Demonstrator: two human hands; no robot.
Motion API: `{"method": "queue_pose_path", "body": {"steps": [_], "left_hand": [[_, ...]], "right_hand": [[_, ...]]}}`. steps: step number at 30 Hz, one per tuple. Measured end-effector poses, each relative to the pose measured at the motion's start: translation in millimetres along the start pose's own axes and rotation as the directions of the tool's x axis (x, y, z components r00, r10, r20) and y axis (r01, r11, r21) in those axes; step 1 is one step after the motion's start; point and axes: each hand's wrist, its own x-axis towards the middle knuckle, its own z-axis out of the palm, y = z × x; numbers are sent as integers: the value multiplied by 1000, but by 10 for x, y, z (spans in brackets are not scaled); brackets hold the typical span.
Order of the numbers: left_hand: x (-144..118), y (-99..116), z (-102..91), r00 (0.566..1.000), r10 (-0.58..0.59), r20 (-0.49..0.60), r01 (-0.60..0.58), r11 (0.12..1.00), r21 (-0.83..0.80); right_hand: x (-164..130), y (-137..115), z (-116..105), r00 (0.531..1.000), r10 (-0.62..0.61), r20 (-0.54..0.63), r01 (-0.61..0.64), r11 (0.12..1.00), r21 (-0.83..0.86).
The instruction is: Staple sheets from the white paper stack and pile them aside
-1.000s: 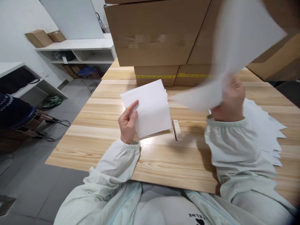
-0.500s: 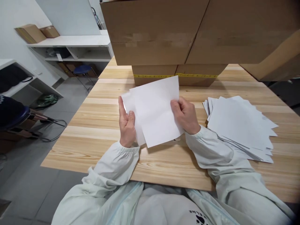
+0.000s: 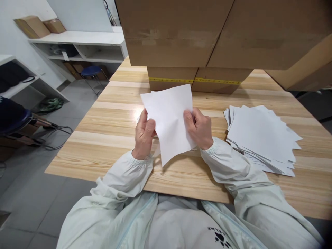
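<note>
A white sheet of paper is held up over the wooden table, a little bent down its middle. My left hand grips its left edge, and more white sheets peek out behind that hand. My right hand pinches the sheet's right edge. Both wrists hover just above the tabletop, close together in front of me.
A loose fanned stack of white sheets lies on the table to the right. Large cardboard boxes are piled at the back of the table. To the left are white shelves, a blue stool and cables on the floor.
My right hand swung a sheet in from the right pile and brought it onto the stack in my left hand; now both hands grip it and the left thumb has closed over its edge.
</note>
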Motion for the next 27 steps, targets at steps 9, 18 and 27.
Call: {"method": "queue_pose_path", "body": {"steps": [9,18,27], "left_hand": [[-40,215,-83,983,-132,125,139,989,-49],[-201,398,-50,990,-47,131,50,999,-21],[-596,202,-59,989,-51,140,39,996,85]], "right_hand": [[-171,5,-181,985,169,42,-171,891,420],[-472,-130,-426,902,228,366,-413,701,582],[-1135,-67,-312,964,240,117,-266,828,494]]}}
